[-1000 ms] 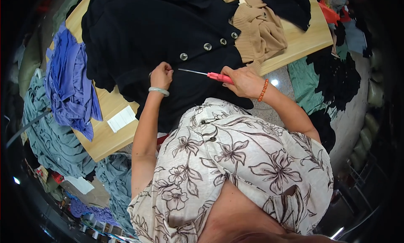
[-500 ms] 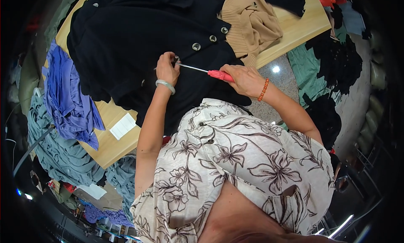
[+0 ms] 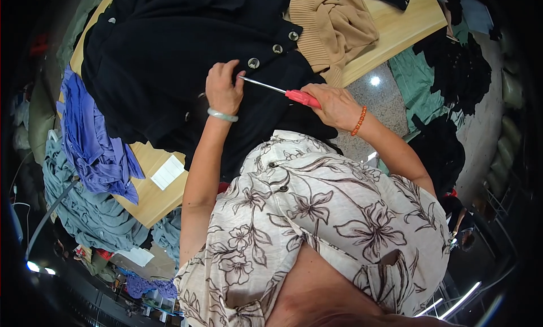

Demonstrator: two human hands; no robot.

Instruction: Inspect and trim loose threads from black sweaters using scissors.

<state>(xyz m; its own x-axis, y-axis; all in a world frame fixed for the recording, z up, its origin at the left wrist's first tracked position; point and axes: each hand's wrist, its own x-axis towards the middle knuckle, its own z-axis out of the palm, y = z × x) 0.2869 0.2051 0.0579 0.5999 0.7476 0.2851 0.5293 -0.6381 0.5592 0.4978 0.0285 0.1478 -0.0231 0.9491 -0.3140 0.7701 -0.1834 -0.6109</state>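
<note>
A black buttoned knit garment lies spread before me, with several round marbled buttons along its edge. My right hand is closed around the red handle of a tool with a long, thin metal shaft. That shaft points left, and its tip is beside the thumb of my left hand. My left hand rests over the garment's button edge, fingers bent, with a gap between forefinger and thumb. Whatever lies under its palm is hidden.
A tan ribbed knit is at the far side of the wooden table. Purple shirts and a white paper lie at the left. Grey-green cloth is heaped beyond the table edge. Black and green garments lie at the right.
The fingers of my left hand have lifted and spread from their pinch at a button. The tool's tip has shifted slightly up. The garment appears a little further left in view.
</note>
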